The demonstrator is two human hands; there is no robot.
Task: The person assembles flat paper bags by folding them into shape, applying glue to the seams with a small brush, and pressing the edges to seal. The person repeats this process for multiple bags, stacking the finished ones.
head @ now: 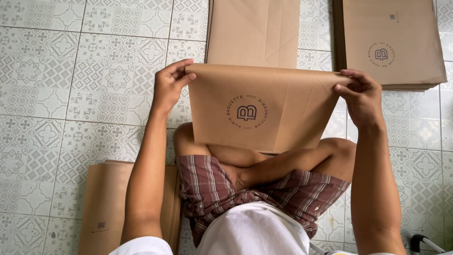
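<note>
Brown paper bag (264,111), flat and creased, was held up in front of the seated person's crossed legs, its top edge level between the two hands and its lower edge hanging just above the knees. One round dark emblem was printed near the middle of its facing side. The left hand (169,87) pinched the upper left corner of the bag, thumb on the near face and fingers curled over the top edge; the right hand (361,97) gripped the upper right corner in the same closed pinch, where the paper folded inward at an angle. Both hands were thus shut on the one bag and held nothing else. Three further lots of brown paper bags lay on the patterned tile floor (71,85). One flat bag or thin pile (255,30) lay straight ahead, beyond the held bag, its lower part hidden behind it. One stack (391,42), several bags thick to judge from its layered edges, lay at the upper right, its top bag bearing one round emblem and one small square mark. One more stack (106,208) lay on the floor by the person's left side, partly covered by the left forearm, with one small square mark on its top sheet. The person wore striped shorts (212,189) and a white shirt (255,231). How many bags each stack held could not be counted.
</note>
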